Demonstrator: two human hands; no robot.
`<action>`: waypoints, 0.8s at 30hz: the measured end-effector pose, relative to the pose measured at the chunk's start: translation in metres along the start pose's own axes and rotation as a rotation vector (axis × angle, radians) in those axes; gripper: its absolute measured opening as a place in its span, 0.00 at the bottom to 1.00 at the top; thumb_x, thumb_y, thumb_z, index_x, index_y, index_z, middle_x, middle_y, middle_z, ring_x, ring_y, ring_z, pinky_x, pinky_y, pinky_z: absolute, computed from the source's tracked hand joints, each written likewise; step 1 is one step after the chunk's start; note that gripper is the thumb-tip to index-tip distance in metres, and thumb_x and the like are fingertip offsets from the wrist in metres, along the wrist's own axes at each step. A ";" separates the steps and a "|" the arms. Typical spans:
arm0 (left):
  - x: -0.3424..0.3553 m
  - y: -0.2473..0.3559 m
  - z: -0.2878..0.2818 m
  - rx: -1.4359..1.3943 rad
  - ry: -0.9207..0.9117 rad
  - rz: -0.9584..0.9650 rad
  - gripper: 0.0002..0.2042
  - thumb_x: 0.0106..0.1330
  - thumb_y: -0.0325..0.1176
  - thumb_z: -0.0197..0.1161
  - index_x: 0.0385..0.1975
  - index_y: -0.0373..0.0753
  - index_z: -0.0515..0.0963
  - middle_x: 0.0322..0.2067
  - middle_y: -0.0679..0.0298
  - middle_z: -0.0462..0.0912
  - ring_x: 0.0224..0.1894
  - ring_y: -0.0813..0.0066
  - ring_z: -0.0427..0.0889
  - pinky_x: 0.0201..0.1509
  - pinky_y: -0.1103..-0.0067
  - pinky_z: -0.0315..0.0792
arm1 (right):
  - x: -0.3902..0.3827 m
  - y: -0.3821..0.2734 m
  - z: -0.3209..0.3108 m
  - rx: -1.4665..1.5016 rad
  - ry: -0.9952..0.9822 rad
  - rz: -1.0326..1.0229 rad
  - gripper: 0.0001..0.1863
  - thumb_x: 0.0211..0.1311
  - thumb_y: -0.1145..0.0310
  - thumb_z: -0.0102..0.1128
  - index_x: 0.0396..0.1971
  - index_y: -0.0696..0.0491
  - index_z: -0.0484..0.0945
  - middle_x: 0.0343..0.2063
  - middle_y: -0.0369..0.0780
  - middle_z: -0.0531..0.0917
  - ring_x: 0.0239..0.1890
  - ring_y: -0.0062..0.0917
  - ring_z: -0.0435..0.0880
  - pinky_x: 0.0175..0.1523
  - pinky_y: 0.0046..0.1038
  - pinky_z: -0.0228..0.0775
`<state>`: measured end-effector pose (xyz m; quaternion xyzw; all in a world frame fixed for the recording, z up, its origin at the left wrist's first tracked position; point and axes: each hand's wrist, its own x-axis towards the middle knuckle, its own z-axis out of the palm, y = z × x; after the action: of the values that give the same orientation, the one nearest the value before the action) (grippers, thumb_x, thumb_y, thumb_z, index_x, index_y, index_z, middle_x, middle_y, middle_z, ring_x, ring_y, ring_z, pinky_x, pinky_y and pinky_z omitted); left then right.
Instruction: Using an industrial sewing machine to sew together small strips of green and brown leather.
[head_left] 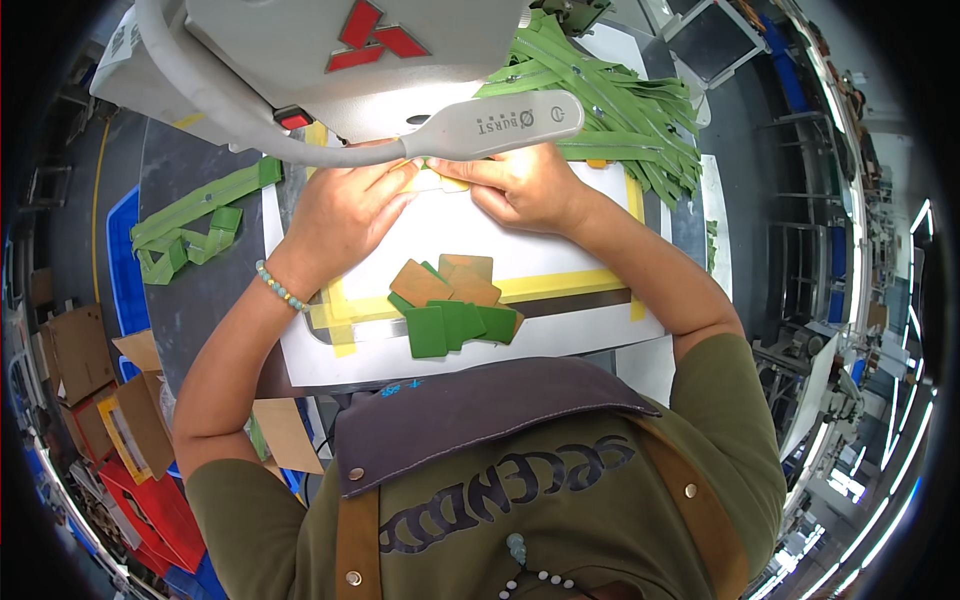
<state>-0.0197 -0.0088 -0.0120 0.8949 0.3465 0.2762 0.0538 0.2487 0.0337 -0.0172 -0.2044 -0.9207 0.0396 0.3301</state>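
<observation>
Under the head of a light grey sewing machine [300, 60], my two hands meet at the lit work spot. My left hand [345, 215], with a beaded bracelet at its wrist, has its fingers drawn together there; what they hold is mostly hidden. Opposite it, my right hand [525, 185] pinches a small tan patch [454, 185] with thumb and forefinger. A sliver of green shows between the fingertips. The grey lamp [500, 125] on a bent neck covers part of both hands. Nearer my body lies a loose heap of green and tan square patches [455, 320].
Green zipper strips [610, 100] are piled at the far right of the table, and another folded green strip [200, 210] lies at the left. Yellow tape [560, 285] edges the white work sheet. Cardboard boxes [75, 350] and a blue bin [124, 270] stand on the left.
</observation>
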 end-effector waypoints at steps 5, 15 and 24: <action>-0.002 0.001 -0.001 0.030 -0.017 -0.004 0.18 0.65 0.30 0.72 0.55 0.36 0.84 0.46 0.57 0.87 0.46 0.59 0.86 0.50 0.68 0.79 | -0.002 0.002 0.003 0.056 -0.021 0.035 0.21 0.50 0.76 0.67 0.46 0.47 0.91 0.41 0.38 0.89 0.41 0.36 0.87 0.45 0.38 0.80; -0.007 0.004 0.000 0.067 0.136 0.017 0.21 0.62 0.30 0.75 0.55 0.34 0.84 0.48 0.56 0.86 0.46 0.57 0.85 0.50 0.67 0.79 | -0.002 0.000 -0.002 -0.001 0.010 0.046 0.20 0.52 0.75 0.65 0.48 0.51 0.89 0.43 0.39 0.89 0.44 0.36 0.86 0.49 0.39 0.78; -0.014 -0.002 0.007 0.068 0.099 -0.019 0.20 0.63 0.27 0.73 0.56 0.35 0.84 0.51 0.57 0.87 0.48 0.58 0.85 0.52 0.67 0.79 | 0.000 -0.002 -0.006 0.136 -0.179 0.094 0.21 0.60 0.70 0.59 0.53 0.52 0.88 0.56 0.39 0.87 0.59 0.38 0.82 0.63 0.42 0.74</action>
<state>-0.0254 -0.0159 -0.0252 0.8781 0.3662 0.3077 0.0089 0.2513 0.0317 -0.0120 -0.2203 -0.9310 0.1356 0.2575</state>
